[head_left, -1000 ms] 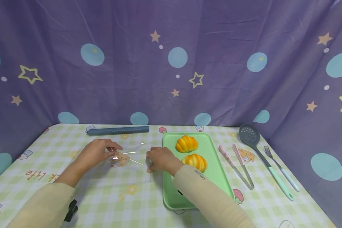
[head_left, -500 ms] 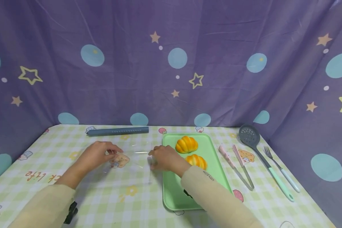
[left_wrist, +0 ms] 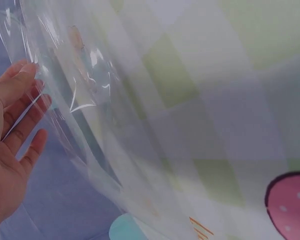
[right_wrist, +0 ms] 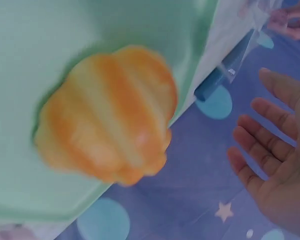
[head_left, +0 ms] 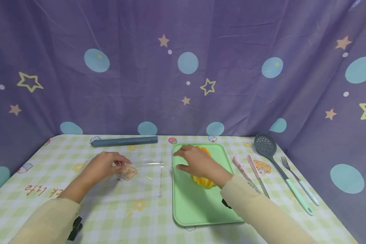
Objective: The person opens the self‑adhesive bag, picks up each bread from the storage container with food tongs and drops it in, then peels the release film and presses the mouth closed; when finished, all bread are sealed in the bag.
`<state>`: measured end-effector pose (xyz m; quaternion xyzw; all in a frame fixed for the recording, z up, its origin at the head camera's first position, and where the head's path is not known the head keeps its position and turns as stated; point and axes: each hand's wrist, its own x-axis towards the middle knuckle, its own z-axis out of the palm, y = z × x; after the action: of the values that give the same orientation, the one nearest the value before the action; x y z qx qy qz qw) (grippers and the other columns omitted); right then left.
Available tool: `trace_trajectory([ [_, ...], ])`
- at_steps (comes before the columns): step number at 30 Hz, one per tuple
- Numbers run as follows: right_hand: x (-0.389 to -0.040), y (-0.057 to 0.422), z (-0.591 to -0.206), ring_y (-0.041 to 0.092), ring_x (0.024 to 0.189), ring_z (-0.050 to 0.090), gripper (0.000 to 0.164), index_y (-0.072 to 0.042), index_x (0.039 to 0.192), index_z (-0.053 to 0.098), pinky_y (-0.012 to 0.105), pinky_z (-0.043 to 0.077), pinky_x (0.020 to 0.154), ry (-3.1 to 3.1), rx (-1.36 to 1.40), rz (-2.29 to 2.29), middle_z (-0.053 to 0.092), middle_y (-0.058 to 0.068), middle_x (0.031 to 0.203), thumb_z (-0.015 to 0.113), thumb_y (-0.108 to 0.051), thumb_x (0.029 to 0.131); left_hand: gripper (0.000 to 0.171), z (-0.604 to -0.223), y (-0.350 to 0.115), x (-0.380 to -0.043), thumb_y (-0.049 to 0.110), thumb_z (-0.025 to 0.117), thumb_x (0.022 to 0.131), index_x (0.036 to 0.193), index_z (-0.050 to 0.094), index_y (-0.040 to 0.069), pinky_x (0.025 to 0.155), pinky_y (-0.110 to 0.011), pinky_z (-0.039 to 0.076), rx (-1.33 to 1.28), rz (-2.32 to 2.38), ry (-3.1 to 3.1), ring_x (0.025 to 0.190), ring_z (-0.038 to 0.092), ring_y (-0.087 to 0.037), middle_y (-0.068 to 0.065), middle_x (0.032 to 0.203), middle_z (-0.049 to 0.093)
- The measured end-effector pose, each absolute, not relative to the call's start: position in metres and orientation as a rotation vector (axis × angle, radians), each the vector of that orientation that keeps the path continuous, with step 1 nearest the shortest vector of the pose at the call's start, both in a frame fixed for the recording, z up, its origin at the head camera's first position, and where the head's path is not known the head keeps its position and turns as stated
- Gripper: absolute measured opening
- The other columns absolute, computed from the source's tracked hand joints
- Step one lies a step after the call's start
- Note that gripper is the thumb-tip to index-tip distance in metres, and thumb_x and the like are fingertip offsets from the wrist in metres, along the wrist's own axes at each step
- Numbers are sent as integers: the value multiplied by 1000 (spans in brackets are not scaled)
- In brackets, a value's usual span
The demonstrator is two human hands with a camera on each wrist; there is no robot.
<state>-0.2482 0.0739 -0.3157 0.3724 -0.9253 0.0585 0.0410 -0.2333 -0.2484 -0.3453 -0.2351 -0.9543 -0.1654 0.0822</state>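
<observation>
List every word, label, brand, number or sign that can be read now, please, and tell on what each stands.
"life", orange, upside down in the head view, on the green-and-white checked tablecloth.
"ck", seemingly, beside it; the bare left forearm probably hides more.
Dark lettering on the beige fabric right sleeve: too small to read.
Marks on the long dark blue bar: too small to tell.

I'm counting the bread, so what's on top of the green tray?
On the green tray lie a front roll and a back roll, both partly covered by the right hand and wrist in the head view. The surface beneath them is hidden.
</observation>
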Motion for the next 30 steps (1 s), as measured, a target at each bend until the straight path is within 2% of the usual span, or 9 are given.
trace_trajectory([
  [6,-249,107,-312,12,90,55,35,-16,116,62,26,48,75,-2690,1091,255,58,-2,106,67,-29,83,23,-346,-248,-234,5,70,77,96,71,16,60,-29,46,-707,-492,-2850,70,57,-8,9,77,62],
  [16,-242,157,-315,21,97,57,42,-14,116,61,39,47,81,-2651,850,390,57,4,112,69,-35,80,22,-348,-247,-236,8,69,79,99,71,16,63,-32,48,-686,-490,-2875,74,58,-10,7,82,64],
  [22,-238,185,-321,22,96,56,46,-15,117,60,41,47,80,-2670,688,527,57,1,110,70,-38,79,22,-348,-247,-234,8,69,79,99,71,16,64,-34,48,-680,-479,-2886,75,58,-12,7,83,64],
  [30,-231,223,-326,30,102,54,51,-12,120,58,47,44,82,-2695,497,669,57,7,115,71,-37,77,22,-346,-245,-234,8,70,78,99,71,16,64,-35,49,-671,-473,-2891,75,59,-12,7,83,64],
])
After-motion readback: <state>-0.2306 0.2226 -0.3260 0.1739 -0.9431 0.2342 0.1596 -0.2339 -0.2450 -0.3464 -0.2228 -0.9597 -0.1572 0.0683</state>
